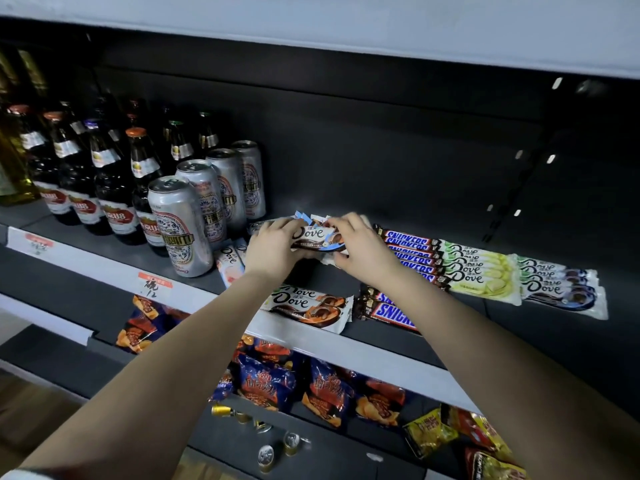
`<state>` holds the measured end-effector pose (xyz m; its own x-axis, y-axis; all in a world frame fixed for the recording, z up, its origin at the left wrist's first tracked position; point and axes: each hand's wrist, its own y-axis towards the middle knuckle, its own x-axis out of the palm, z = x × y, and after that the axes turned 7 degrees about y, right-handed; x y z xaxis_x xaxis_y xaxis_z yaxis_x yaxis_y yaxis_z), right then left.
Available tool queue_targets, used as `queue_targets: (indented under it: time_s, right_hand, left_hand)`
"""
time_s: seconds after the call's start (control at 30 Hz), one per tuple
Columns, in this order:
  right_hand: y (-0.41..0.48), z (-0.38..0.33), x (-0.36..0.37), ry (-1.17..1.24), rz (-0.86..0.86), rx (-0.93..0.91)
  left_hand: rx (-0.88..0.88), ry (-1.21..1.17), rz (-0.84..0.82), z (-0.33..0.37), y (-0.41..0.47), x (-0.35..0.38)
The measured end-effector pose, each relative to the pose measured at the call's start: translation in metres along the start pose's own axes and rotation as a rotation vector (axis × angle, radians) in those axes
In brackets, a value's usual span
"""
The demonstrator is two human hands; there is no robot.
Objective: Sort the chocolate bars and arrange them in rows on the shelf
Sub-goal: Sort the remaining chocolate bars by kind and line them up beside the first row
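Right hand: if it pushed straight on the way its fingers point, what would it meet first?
The right hand points left and pinches the brown-and-white Dove chocolate bar. Past that it would probably meet the left hand, which grips the bar's other end. Depth is unclear.

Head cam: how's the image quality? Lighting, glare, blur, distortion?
Head view: dim overall, back panel near black; glints on tops of the cans; wide-angle slant on the shelf edge; Dove bar held by left hand and right hand reads sharp; bottles at far left soft.
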<state>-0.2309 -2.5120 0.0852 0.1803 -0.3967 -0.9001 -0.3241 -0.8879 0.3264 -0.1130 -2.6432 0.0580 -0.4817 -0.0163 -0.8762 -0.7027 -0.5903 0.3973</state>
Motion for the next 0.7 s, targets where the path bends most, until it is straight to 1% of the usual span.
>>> queue_targets:
  time_s: [0.07,0.2,0.5,0.7]
  right_hand:
    - [-0.010,0.011,-0.011,-0.012,0.038,0.018]
    - [-0.036,0.039,-0.034,-0.081,0.084,0.086]
    - [-0.115,0.090,-0.080,-0.228,0.109,0.292]
    - [-0.175,0.118,-0.109,-0.252,0.201,0.431]
  left_hand:
    - [0.006,-0.076,0.017,0.017,0.004,0.002]
    - [0.087,-0.122,0.022,0.057,0.011,0.013]
    - [0.318,-0.165,-0.037,0.159,0.009,0.037]
    - [0.465,-0.190,-0.096,0.233,-0.001,0.049]
